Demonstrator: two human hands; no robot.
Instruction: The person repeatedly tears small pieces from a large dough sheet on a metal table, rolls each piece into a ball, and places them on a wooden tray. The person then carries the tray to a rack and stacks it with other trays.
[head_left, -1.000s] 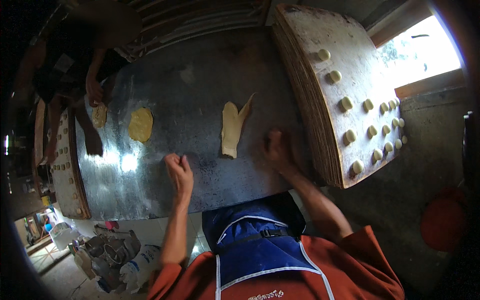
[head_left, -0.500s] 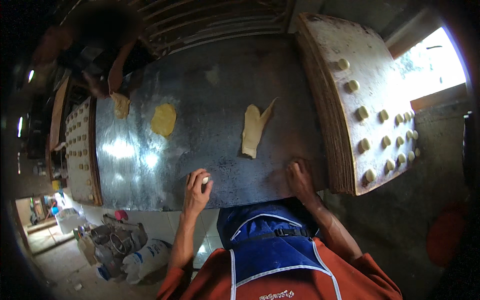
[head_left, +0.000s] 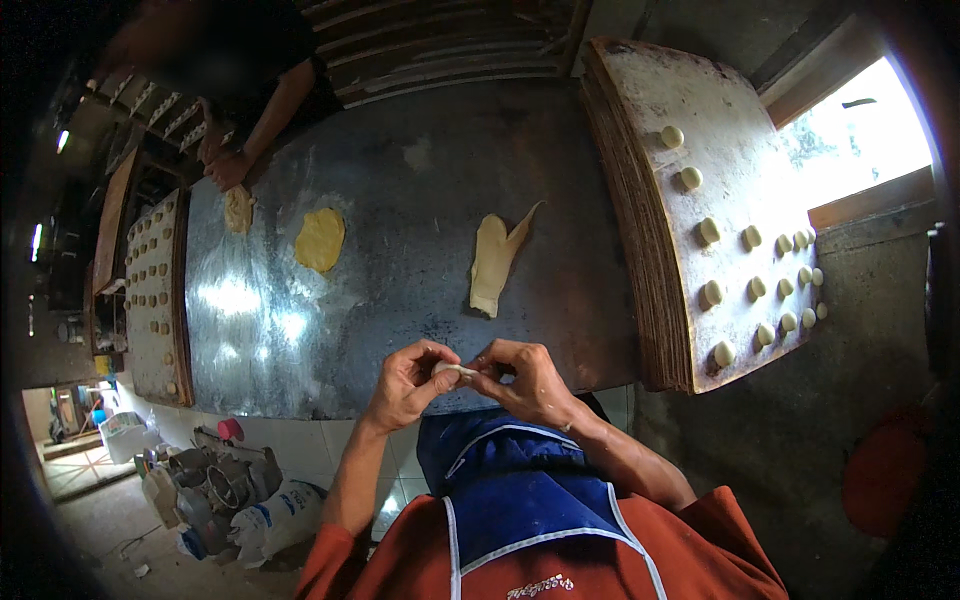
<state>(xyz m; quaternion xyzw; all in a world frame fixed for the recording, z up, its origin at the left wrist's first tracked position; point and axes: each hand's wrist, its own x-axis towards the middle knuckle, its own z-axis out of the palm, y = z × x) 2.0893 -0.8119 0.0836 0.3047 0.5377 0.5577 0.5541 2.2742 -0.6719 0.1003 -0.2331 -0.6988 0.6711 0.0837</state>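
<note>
Over the table's front edge my two hands meet on a small pale piece of dough (head_left: 455,369). My left hand (head_left: 408,388) pinches it between thumb and fingers. The fingers of my right hand (head_left: 530,382) are closed on its other end. Beyond them a forked slab of pale dough (head_left: 490,262) lies on the dark metal table (head_left: 400,250). Further left rests a flat yellow lump (head_left: 320,240) that looks like dough or fat. On the right, a stack of trays (head_left: 650,200) carries several small round dough pieces (head_left: 712,293) on top.
Across the table's far left corner another person's hands (head_left: 228,168) work at a tan dough lump (head_left: 238,210). A second tray of dough pieces (head_left: 152,300) stands at the left end. On the floor lie containers and a white sack (head_left: 275,520).
My right hand has come left from the table's right side to meet my left hand at the small dough piece. The other person's hands have shifted at their dough.
</note>
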